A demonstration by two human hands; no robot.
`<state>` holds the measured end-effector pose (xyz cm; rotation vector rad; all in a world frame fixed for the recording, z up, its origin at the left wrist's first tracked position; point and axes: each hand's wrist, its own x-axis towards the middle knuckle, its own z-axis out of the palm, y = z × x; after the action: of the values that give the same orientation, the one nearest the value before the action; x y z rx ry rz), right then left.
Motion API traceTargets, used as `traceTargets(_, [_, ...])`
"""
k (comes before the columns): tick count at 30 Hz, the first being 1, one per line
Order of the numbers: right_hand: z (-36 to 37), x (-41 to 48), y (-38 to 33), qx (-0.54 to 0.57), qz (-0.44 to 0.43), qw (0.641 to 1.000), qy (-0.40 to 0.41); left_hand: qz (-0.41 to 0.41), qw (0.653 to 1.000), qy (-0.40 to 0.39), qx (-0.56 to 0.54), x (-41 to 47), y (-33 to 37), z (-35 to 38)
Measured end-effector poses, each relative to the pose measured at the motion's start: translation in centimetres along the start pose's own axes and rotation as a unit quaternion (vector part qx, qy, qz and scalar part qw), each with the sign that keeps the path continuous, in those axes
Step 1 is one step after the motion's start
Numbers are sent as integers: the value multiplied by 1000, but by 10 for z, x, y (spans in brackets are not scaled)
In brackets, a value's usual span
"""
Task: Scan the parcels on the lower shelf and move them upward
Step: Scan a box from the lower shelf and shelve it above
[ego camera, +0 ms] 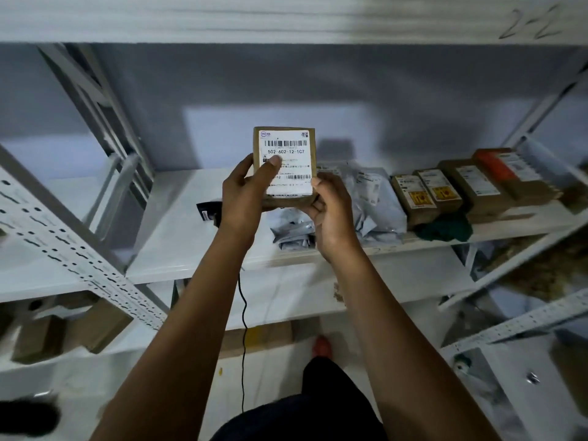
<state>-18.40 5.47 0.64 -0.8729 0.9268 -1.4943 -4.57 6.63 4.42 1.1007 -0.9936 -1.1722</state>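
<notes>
Parcel (pixel 284 163): small brown box w/ white barcode label, held upright at frame centre, label toward camera, above front of mid shelf (pixel 178 249). Gripped by both hands. Left hand (pixel 243 192): wrapped round left edge, thumb (pixel 273 163) across mid-label. Right hand (pixel 331 208): curled under lower right corner.

Step in hand (judged): label presented for scan; lift not yet begun.
- Scanner (pixel 208 211): on mid shelf at 9 o'clock of parcel, unheld; cable (pixel 244 313) hanging toward 6 o'clock.
- Next move calls for: one hand freed for scanner, other keeping parcel steady; top barcode already clear of thumb. Then raise to upper shelf (pixel 286 23) at 12 o'clock.

Counts:
- Parcel in hand: 1.
- Brown boxes (pixel 440 189) in row at 3 o'clock: 4.
- Grey poly bags (pixel 378 198) behind hands: min. 2, exact no. unclear.
- Scanner: 1.
</notes>
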Motion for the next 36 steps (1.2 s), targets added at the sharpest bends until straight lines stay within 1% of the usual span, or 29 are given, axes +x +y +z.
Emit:
traceTargets(2, [1, -17, -13, 17, -23, 1000, 1, 35, 999, -6, 4, -13, 6, 5])
traceTargets(5, [3, -34, -35, 22, -69, 997, 0, 121, 992, -34, 26, -32, 20, 18])
traceTargets(9, [4, -47, -71, 25, -160, 986, -40, 253, 965, -43, 46, -48, 46, 41])
traceTargets(12, [3, -46, -107, 14, -239, 970, -52, 328, 942, -30, 61, -43, 75, 62])
traceTargets(14, [6, -40, -131, 16, -269, 961, -58, 361, 929, -27, 78, -37, 98, 76])
traceTargets(19, [18, -15, -196, 28, -281, 958, -46, 409, 907, 6, 97, -22, 154, 111])
traceTargets(22, [27, 11, -237, -24, -284, 958, -18, 401, 906, 8, 133, -7, 187, 128])
traceTargets(26, [37, 43, -275, -114, -280, 952, 44, 331, 916, -4, 228, 24, 214, 139])
traceTargets(29, [38, 67, -296, -206, -246, 945, 66, 266, 893, -13, 362, 50, 232, 139])
traceTargets(31, [37, 81, -306, -298, -237, 922, 67, 229, 879, -5, 418, 64, 240, 138])
traceTargets(33, [35, 94, -310, -376, -240, 893, 69, 217, 869, 0, 445, 76, 241, 138])
traceTargets(34, [34, 100, -310, -387, -237, 888, 70, 208, 867, -2, 452, 80, 239, 138])
traceTargets(36, [30, 111, -308, -368, -224, 899, 74, 184, 858, -7, 478, 85, 234, 139])
